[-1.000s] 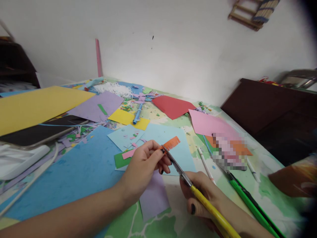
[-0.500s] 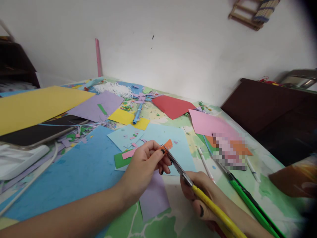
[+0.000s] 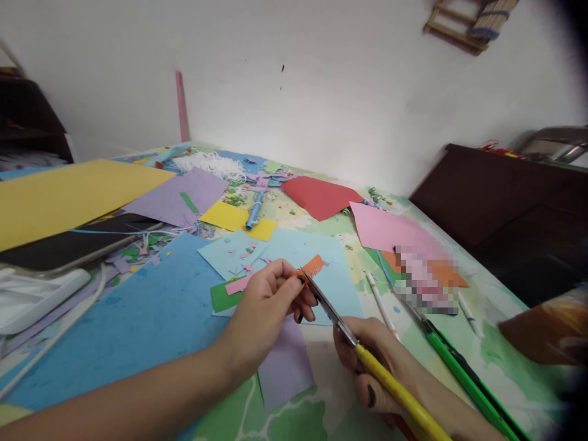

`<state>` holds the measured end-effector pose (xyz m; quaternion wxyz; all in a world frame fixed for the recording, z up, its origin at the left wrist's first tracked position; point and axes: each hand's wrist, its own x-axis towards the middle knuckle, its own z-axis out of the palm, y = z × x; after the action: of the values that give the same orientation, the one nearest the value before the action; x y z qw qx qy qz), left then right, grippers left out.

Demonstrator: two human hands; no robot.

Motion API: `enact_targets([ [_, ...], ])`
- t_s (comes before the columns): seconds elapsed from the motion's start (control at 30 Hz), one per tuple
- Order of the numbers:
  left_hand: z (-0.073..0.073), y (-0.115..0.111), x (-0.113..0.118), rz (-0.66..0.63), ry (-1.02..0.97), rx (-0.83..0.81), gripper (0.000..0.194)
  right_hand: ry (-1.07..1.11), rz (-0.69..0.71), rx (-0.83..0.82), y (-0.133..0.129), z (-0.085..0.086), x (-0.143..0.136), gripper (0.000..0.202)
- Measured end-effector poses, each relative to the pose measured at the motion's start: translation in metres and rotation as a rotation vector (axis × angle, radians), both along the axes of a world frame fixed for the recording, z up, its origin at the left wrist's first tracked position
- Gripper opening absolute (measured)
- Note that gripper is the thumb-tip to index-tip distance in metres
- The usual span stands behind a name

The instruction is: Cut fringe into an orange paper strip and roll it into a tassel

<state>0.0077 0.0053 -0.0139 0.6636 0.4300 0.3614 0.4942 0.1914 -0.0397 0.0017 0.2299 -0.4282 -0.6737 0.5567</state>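
Pinched between the thumb and fingers of my left hand (image 3: 280,291) is a small orange paper strip (image 3: 314,267) with a fringe of fine cuts along its lower edge. My right hand (image 3: 374,361) grips scissors (image 3: 337,321) with yellow handles. Their blade tips meet the strip right beside my left thumb. Below the hands lies a light blue paper sheet (image 3: 340,263) with paper scraps on it. A green paper piece (image 3: 225,297) and a pink strip (image 3: 239,284) lie by my left wrist, and a purple paper piece (image 3: 287,367) lies between my forearms.
A large blue sheet (image 3: 138,318) covers the left side, near a phone (image 3: 59,245) and a white cable (image 3: 87,312). Farther back are a red sheet (image 3: 321,197), a pink sheet (image 3: 395,226) and white shreds (image 3: 211,166). A green cutter (image 3: 463,373) lies to the right.
The orange strip's free end has straightened and shows its cut fringe more clearly. Both hands stay in nearly the same place, with the scissors still at the strip.
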Motion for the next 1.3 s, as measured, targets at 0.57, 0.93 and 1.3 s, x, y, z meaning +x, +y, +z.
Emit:
enact_targets([
  [0.57, 0.001, -0.001, 0.000, 0.003, -0.008, -0.009, 0.012, -0.074, -0.035, -0.012, 0.000, 0.002, -0.003, 0.050],
  [0.93, 0.003, 0.000, 0.000, 0.006, -0.017, -0.016, 0.013, -0.050, -0.089, -0.026, -0.002, -0.006, 0.001, 0.043],
  [1.3, 0.006, -0.002, -0.001, -0.028, -0.068, -0.061, 0.014, 0.119, -0.058, -0.059, -0.001, -0.008, -0.001, 0.045],
])
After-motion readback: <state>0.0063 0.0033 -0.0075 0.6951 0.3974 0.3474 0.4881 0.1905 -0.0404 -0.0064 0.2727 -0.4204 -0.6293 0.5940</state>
